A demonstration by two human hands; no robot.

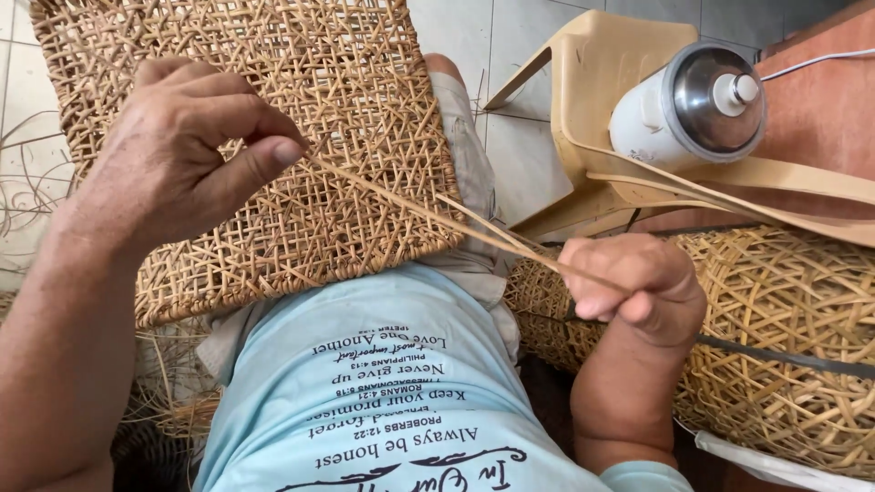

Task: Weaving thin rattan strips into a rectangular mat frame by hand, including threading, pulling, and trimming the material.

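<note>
A flat woven rattan panel (301,118) with an open lattice rests on my lap, tilted away from me. My left hand (182,155) is raised over it, thumb and forefinger pinching one end of a thin rattan strip (428,211). The strip runs taut down to the right into my right hand (638,287), which is closed around its other end beside my right thigh. A second thin strand lies alongside the strip near my right hand.
A rounded woven rattan basket (784,328) with a dark band lies at my right. A beige plastic chair (592,82) stands behind it, holding a white-and-metal jug (693,105). Loose rattan strands (23,182) lie on the tiled floor at left.
</note>
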